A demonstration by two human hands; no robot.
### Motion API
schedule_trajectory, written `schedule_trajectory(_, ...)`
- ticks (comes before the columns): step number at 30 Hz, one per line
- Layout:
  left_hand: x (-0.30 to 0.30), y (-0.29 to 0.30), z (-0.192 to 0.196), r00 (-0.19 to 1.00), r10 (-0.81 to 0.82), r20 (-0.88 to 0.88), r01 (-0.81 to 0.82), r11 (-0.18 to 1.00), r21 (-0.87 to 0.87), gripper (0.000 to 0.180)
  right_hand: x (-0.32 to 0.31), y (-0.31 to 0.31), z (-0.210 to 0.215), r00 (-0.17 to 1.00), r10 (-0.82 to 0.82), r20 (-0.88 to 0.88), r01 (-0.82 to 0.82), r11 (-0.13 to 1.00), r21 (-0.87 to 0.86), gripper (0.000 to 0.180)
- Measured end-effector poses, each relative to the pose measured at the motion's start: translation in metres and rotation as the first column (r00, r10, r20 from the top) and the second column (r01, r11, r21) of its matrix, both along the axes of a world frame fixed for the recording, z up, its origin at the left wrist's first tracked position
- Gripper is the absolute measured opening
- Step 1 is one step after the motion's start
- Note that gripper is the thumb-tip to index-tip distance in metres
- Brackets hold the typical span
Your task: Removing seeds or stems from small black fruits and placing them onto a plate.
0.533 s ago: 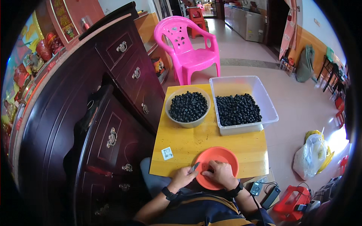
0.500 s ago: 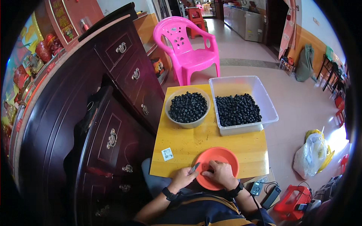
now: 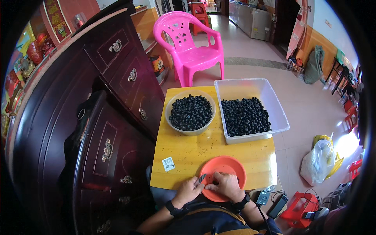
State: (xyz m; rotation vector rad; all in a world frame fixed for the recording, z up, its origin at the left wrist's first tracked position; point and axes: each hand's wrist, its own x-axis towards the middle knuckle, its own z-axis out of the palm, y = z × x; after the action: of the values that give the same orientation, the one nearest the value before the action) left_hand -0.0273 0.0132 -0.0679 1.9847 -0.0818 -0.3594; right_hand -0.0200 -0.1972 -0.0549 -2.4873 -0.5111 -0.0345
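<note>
An orange-red plastic bowl (image 3: 223,162) stands at the near edge of a small yellow wooden table (image 3: 182,145). At the bowl's left rim, my left hand (image 3: 189,191) is closed round a short, dark, striped tool (image 3: 202,178) whose upper end pokes up past the fingers. My right hand (image 3: 227,186) reaches over the bowl with its fingers curled down and pressed together; whatever they pinch is hidden. Behind the bowl, a round translucent tub (image 3: 170,120) is heaped with dark blue-black berries (image 3: 191,112). To its right, a clear rectangular bin (image 3: 276,106) contains more of these berries.
A label sticker (image 3: 168,164) lies on the table's left part. Dark wooden drawers (image 3: 117,88) crowd the left side. A pink plastic chair (image 3: 192,55) stands beyond the table. On the right floor are a red stool (image 3: 299,211), a power adapter (image 3: 278,206) with cables and plastic bags (image 3: 318,162).
The whole view has shifted slightly. My right fingers have shifted a little inside the bowl, and my left hand keeps its hold on the striped tool.
</note>
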Motion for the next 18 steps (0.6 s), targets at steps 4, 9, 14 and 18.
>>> schedule_trajectory(4,0.007,-0.003,0.0,0.993,-0.036,0.115,0.026,0.996,0.084,0.026,-0.001,0.003,-0.001,1.0,-0.019,-0.007,0.018,0.999,-0.045,0.043)
schedule_trajectory(9,0.011,-0.005,0.002,0.997,-0.059,0.046,0.056,0.996,0.064,0.027,0.003,0.0,0.0,0.999,-0.038,0.019,0.037,0.998,0.05,0.031)
schedule_trajectory(14,0.013,-0.005,0.004,0.998,-0.068,0.016,0.066,0.992,0.109,0.026,0.007,-0.001,0.001,0.996,-0.079,0.047,0.073,0.99,0.119,0.029)
schedule_trajectory(18,0.009,-0.003,-0.013,1.0,-0.012,-0.015,0.012,0.999,0.039,0.024,0.005,-0.002,0.007,0.993,-0.111,0.031,0.102,0.973,0.209,0.028)
